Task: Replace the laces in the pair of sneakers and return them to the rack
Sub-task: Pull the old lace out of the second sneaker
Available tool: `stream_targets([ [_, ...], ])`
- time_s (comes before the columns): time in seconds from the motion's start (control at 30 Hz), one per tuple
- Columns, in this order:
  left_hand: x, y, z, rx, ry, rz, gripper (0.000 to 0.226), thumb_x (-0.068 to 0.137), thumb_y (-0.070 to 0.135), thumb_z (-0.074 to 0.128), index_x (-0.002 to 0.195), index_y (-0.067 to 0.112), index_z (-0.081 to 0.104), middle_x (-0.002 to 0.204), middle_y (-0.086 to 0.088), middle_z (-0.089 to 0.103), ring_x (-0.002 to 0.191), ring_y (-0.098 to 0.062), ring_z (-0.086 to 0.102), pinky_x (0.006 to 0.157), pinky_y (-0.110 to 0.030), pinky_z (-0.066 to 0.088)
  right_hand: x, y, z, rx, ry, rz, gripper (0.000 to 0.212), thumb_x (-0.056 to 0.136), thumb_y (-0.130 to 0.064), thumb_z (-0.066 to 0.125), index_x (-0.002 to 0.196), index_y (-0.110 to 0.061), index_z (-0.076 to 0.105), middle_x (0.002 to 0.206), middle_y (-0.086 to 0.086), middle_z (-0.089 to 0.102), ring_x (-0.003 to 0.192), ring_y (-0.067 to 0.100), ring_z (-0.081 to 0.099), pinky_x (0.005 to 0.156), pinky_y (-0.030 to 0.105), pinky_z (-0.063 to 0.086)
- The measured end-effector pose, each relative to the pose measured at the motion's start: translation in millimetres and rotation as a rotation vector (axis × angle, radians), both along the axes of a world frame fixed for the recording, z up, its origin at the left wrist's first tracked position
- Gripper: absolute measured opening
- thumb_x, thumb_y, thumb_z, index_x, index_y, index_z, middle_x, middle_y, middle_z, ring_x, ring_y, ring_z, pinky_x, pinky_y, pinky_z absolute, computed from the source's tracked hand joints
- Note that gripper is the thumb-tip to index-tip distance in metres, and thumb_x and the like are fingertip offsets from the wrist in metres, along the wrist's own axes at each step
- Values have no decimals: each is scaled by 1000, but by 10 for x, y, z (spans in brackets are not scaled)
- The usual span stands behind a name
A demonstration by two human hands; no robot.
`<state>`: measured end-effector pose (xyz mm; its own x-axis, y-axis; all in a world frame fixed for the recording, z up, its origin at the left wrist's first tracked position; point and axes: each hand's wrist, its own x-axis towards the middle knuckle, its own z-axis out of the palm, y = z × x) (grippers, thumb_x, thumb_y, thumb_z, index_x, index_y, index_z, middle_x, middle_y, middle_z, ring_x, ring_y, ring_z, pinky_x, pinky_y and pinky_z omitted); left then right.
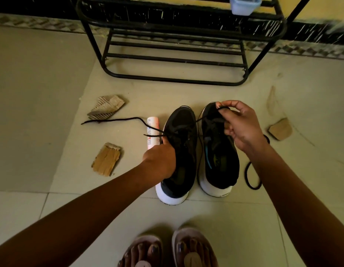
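Two black sneakers with white soles stand side by side on the floor, toes toward the rack. My left hand (161, 159) grips the left sneaker (181, 132) at its outer side. A black lace (128, 119) runs from that shoe's eyelets out to the left across the floor. Another end crosses up to my right hand (238, 124), which pinches the lace over the toe of the right sneaker (219, 160). The black metal shoe rack (175, 45) stands behind the shoes.
A white spray can (151, 130) lies left of the left sneaker. Cardboard pieces (106, 158) lie at the left and one (280, 129) at the right. A coiled black lace (251, 176) lies right of the shoes. My sandalled feet (167, 249) are below. A pale plastic tub (244, 4) sits on the rack.
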<state>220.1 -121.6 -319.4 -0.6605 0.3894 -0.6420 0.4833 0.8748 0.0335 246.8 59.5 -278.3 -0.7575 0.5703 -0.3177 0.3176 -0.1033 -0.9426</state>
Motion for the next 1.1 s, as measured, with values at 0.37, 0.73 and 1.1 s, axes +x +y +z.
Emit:
stream_targets([
  [0.37, 3, 19, -16, -49, -1, 2, 84, 91, 11, 54, 148, 6, -7, 139, -23, 39, 122, -40, 48, 95, -46, 44, 134, 365, 96, 1468, -41, 18, 35, 76, -49, 70, 86, -16, 69, 75, 4, 63, 60, 23, 55, 55, 25, 28],
  [0.73, -23, -45, -62, -4, 9, -26, 79, 94, 22, 50, 149, 8, -6, 138, -23, 39, 120, -40, 49, 93, -45, 47, 163, 725, 397, 1173, -148, -167, 22, 83, -34, 65, 98, -18, 66, 83, 7, 68, 80, 23, 63, 67, 24, 35],
  [1.1, -391, -221, -127, 659, 82, 85, 51, 92, 42, 29, 115, 8, 60, 112, -21, 58, 104, -37, 55, 87, -37, 44, 220, -507, -148, 856, -415, 811, 47, 76, -50, 71, 109, -18, 58, 81, -6, 60, 73, 10, 58, 60, 21, 40],
])
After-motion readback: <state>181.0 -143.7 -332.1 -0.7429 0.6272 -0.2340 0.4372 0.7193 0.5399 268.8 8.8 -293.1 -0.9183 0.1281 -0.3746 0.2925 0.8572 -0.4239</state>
